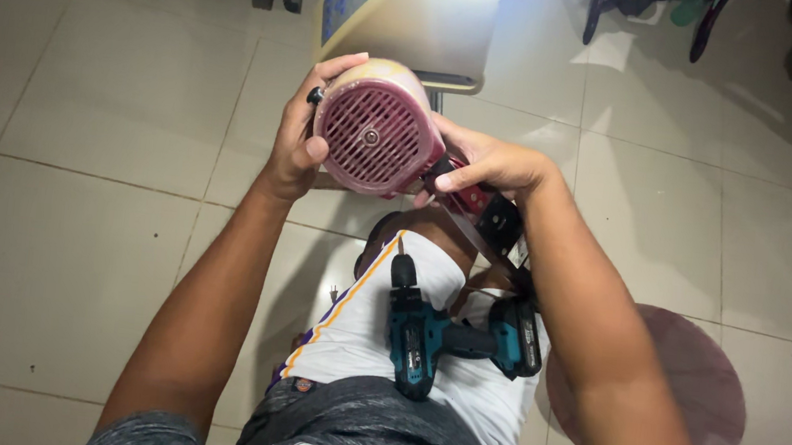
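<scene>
Left hand (298, 148): one, wrapped round the left side of the round dusty-pink plastic motor housing with a slotted grille (376, 132); thumb lies on the grille's edge, fingers curl over the top and back, closed on the housing.
Right hand (486, 163): one, pressed against the housing's right side where the red metal bracket (477, 202) joins it; fingers bent and closed on that joint, fingertips partly hidden behind the housing.
Motor housing: one, held up between both hands above the lap, grille face turned to the camera, a small screw at the grille's centre.
Black knob (315, 96): one, small, at the housing's upper left, just beside the left index finger.
Red bracket: one, running down and to the right from the housing under the right wrist, with a black plate on it.
Teal and black cordless drill (423, 338): one, lying on the lap on the white shorts (360, 332), chuck pointing up toward the housing, battery to the right against the right forearm; neither hand touches it.
Round dark-red stool seat (708, 383): one, on the floor to the right, partly behind the right arm.
Floor (112, 124): pale square tiles.
Beige casing (418, 14): one, on the floor beyond the housing, brightly lit at its top.
</scene>
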